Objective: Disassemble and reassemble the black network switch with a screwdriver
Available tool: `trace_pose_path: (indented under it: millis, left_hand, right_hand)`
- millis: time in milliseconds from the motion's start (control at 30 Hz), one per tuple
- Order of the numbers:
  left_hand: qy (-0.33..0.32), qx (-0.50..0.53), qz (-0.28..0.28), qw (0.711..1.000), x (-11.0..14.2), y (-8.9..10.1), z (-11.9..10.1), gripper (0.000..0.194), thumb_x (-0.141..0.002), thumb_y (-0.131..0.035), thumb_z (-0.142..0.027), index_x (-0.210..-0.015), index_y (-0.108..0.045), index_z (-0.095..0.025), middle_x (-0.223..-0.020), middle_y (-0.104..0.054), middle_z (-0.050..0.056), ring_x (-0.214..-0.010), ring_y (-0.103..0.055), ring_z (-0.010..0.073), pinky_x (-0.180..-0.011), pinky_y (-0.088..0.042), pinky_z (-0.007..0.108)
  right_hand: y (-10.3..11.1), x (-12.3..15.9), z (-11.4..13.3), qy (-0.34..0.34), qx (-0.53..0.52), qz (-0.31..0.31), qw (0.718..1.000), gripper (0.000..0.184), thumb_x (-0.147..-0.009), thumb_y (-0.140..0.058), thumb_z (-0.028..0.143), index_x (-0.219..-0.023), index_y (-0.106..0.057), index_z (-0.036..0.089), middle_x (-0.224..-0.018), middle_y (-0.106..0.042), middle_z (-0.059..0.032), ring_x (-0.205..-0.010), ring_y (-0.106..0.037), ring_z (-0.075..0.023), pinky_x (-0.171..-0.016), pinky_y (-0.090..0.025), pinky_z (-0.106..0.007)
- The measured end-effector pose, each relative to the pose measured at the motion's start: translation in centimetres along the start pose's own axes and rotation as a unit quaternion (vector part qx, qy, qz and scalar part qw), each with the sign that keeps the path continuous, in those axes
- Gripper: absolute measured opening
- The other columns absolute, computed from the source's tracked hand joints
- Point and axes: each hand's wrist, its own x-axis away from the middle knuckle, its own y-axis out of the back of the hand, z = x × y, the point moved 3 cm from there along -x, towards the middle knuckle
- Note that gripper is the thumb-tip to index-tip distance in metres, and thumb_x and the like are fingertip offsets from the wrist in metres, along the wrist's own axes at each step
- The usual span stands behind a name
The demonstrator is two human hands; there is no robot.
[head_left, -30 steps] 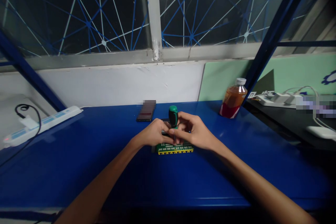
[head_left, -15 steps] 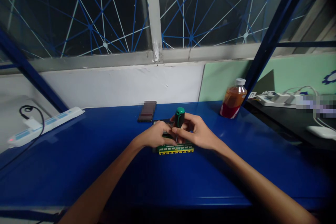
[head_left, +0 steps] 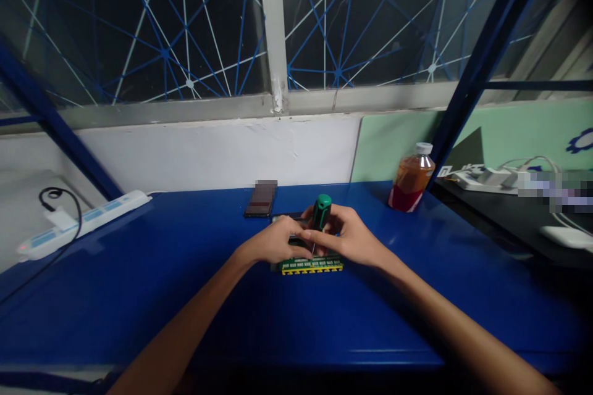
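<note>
My right hand [head_left: 349, 234] is closed around a screwdriver [head_left: 321, 213] with a green and black handle. The handle leans slightly right, and its thin shaft points down at a green circuit board [head_left: 303, 264] with a row of pale terminals and a yellow toothed strip along the near edge. From the left, my left hand [head_left: 278, 241] curls its thumb and index finger in close to the shaft, over the board. What lies between those fingertips is too small to make out. Both hands hide much of the board and the screwdriver's tip.
A dark phone [head_left: 260, 199] lies behind the hands on the blue table [head_left: 296, 327]. A drink bottle [head_left: 411, 178] stands at the back right. On the left is a power strip [head_left: 99, 221] with a black cable. A black surface [head_left: 504, 216] with chargers and cables adjoins on the right.
The screwdriver's handle has tipped a little to the right within my right hand. Both hands stay at the board, and the whole view has shifted slightly.
</note>
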Motion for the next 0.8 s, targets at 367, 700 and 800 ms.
trace_pose_path:
  millis: [367, 700, 800]
  left_hand:
    - [0.003, -0.017, -0.012, 1.0, 0.04, 0.08, 0.14, 0.013, -0.074, -0.073, -0.026, -0.083, -0.073, -0.017, -0.084, -0.071, 0.004, -0.082, -0.064, 0.0172, -0.073, -0.047, 0.027]
    - [0.008, -0.006, -0.011, 1.0, -0.1, -0.32, 0.61, 0.015, -0.075, -0.072, -0.027, -0.084, -0.072, -0.015, -0.086, -0.07, 0.005, -0.081, -0.064, 0.0182, -0.074, -0.049, 0.03]
    - [0.005, -0.009, -0.015, 1.0, -0.16, -0.23, 0.53, 0.017, -0.073, -0.074, -0.031, -0.081, -0.073, -0.016, -0.084, -0.071, 0.005, -0.082, -0.064, 0.0187, -0.076, -0.048, 0.031]
  right_hand:
    - [-0.1, -0.07, -0.14, 0.003, 0.0, 0.006, 1.0, 0.029, -0.075, -0.072, 0.028, -0.098, -0.058, 0.016, -0.065, -0.063, 0.0001, -0.051, -0.059, -0.0128, -0.048, -0.047, -0.025]
    - [-0.19, 0.08, -0.1, 0.001, 0.028, 0.011, 1.0, 0.029, -0.077, -0.07, 0.033, -0.097, -0.058, 0.016, -0.061, -0.062, 0.0007, -0.051, -0.058, -0.013, -0.047, -0.044, -0.025]
    - [-0.07, 0.09, -0.07, -0.004, 0.025, 0.006, 1.0, 0.032, -0.076, -0.071, 0.034, -0.099, -0.058, 0.016, -0.064, -0.063, 0.0, -0.052, -0.06, -0.014, -0.049, -0.045, -0.026]
